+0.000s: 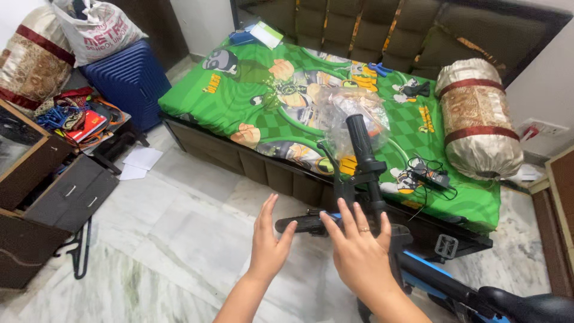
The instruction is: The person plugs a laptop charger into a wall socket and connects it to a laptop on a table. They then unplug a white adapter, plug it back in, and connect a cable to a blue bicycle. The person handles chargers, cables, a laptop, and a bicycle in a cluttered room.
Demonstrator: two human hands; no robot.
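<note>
A small blue and black bicycle (442, 281) stands before me, its black handlebar turned so one grip (359, 136) points up and the other grip (299, 224) points left. My left hand (267, 242) hovers open just beside the lower grip, fingers spread, holding nothing. Over the handlebar stem spreads my right hand (357, 251), also open, with a ring on one finger; whether it touches the bar I cannot tell. The black saddle (526, 305) shows at the bottom right.
A bed with a green cartoon sheet (257, 101) lies behind the bicycle, with a clear plastic bag (350, 110), a charger and cable (430, 176) and a rolled bolster (478, 119) on it. A blue suitcase (128, 81), cluttered drawers (66, 191) and papers stand left on the marble floor (167, 239).
</note>
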